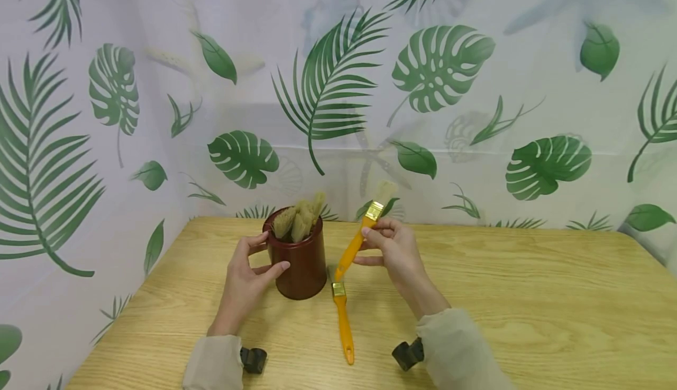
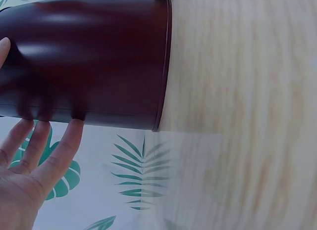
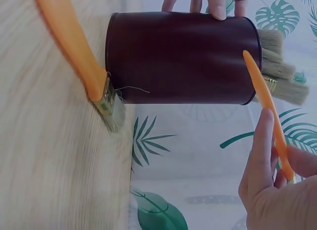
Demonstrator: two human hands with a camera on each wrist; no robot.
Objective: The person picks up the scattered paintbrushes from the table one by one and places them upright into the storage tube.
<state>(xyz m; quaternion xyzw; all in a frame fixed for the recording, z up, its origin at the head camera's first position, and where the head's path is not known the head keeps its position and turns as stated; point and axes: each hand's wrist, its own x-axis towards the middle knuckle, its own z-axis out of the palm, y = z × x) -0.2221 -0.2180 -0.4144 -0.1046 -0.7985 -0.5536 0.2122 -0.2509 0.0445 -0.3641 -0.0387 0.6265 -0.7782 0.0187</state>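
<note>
A dark red cylindrical cup point(image 1: 301, 269) stands upright on the table, with several paintbrushes point(image 1: 296, 222) in it, bristles up. My left hand point(image 1: 245, 284) grips the cup from its left side, thumb on the near face; in the left wrist view its fingertips point(image 2: 75, 125) meet the wall. To the right of the cup, my right hand point(image 1: 398, 255) pinches another paintbrush point(image 1: 351, 253) by its orange handle, bristles up and tilted right. In the right wrist view the handle end of this held paintbrush point(image 3: 267, 101) overlaps the cup near its rim.
A second orange-handled paintbrush point(image 1: 344, 322) lies on the wooden table point(image 1: 529, 296), right of the cup, bristles pointing away from me. Behind the table hangs a white leaf-printed cloth point(image 1: 349, 114), which also covers the left side.
</note>
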